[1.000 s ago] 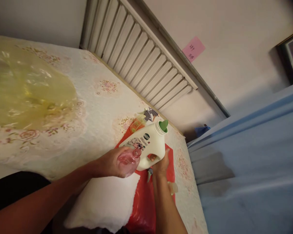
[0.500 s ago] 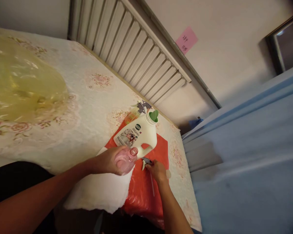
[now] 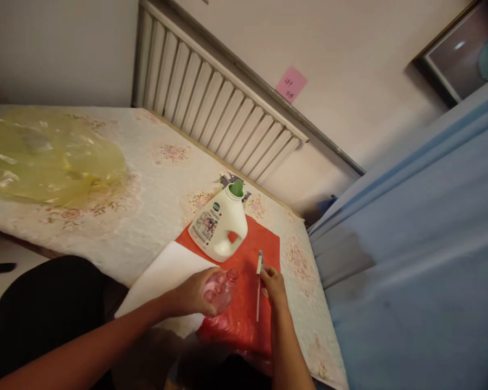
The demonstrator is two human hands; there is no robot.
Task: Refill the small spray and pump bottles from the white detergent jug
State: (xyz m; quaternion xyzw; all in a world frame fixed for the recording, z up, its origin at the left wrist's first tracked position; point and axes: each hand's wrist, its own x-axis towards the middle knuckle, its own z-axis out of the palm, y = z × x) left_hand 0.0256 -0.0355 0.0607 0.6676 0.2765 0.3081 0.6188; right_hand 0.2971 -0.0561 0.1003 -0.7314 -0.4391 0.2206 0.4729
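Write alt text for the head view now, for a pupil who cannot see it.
The left hand holds a pink see-through bottle; the right hand holds a spray top with a thin tube. Beyond them, a white jug stands on red plastic.

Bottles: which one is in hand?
The pink bottle, gripped by the left hand. The white jug sits on the red sheet, touched by neither hand.
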